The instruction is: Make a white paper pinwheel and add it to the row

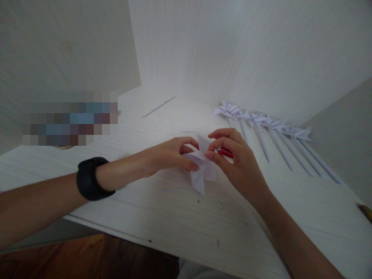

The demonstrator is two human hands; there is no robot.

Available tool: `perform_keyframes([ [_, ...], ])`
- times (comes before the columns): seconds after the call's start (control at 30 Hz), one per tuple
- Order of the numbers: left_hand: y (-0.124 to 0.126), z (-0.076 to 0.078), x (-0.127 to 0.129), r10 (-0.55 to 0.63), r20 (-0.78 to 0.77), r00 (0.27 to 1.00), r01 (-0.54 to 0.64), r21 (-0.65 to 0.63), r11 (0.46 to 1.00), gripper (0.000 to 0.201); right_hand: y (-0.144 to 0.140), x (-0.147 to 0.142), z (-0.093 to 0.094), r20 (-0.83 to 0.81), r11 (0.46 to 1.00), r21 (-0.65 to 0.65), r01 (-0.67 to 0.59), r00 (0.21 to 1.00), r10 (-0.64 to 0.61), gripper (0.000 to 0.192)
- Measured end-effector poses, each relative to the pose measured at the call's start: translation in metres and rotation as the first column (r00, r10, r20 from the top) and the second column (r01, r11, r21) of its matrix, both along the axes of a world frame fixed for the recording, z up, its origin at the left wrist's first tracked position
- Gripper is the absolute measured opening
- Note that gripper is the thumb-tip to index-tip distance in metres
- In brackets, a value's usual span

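A white folded paper pinwheel (202,170) is held just above the white table (162,209) between both hands. My left hand (171,154) pinches its left side with thumb and fingers. My right hand (236,161) pinches its centre and right side. A red object (225,152), partly hidden under my right fingers, lies on the table behind the paper. A black band (92,179) sits on my left wrist.
Several finished white paper pinwheels on paper sticks (270,133) lie in a row at the right, near the back wall. One loose white paper stick (158,106) lies at the far back. The table's front edge (122,232) runs close to my arms, wooden floor below.
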State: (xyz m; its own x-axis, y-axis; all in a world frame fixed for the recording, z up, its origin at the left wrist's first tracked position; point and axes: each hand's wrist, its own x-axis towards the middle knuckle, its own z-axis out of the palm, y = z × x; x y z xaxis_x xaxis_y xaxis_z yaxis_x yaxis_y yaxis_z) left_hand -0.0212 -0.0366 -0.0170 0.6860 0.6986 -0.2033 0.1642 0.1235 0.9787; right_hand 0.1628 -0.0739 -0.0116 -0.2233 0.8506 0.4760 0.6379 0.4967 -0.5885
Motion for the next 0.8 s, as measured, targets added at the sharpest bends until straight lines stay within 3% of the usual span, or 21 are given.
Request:
perform_keyframes([
  [0.2, 0.0, 0.002, 0.0, 0.043, -0.005, 0.999, -0.043, 0.008, 0.999, 0.045, 0.0, 0.002, 0.001, 0.084, 0.999, 0.041, 0.012, 0.996, -0.015, 0.007],
  [0.4, 0.005, -0.001, -0.001, 0.17, -0.089, 0.981, -0.146, 0.231, 0.962, 0.05, 0.002, 0.002, -0.003, 0.078, 0.994, 0.047, 0.101, 0.991, -0.104, 0.01],
  [0.57, 0.009, -0.005, -0.003, 0.277, -0.076, 0.958, -0.188, 0.565, 0.804, 0.043, 0.006, 0.002, -0.01, 0.064, 0.988, -0.019, 0.153, 0.986, -0.151, 0.015],
  [0.8, 0.011, -0.011, -0.008, 0.435, -0.128, 0.891, -0.143, 0.832, 0.537, 0.042, 0.013, 0.009, -0.016, -0.062, 0.969, -0.135, 0.209, 0.974, -0.219, 0.017],
])
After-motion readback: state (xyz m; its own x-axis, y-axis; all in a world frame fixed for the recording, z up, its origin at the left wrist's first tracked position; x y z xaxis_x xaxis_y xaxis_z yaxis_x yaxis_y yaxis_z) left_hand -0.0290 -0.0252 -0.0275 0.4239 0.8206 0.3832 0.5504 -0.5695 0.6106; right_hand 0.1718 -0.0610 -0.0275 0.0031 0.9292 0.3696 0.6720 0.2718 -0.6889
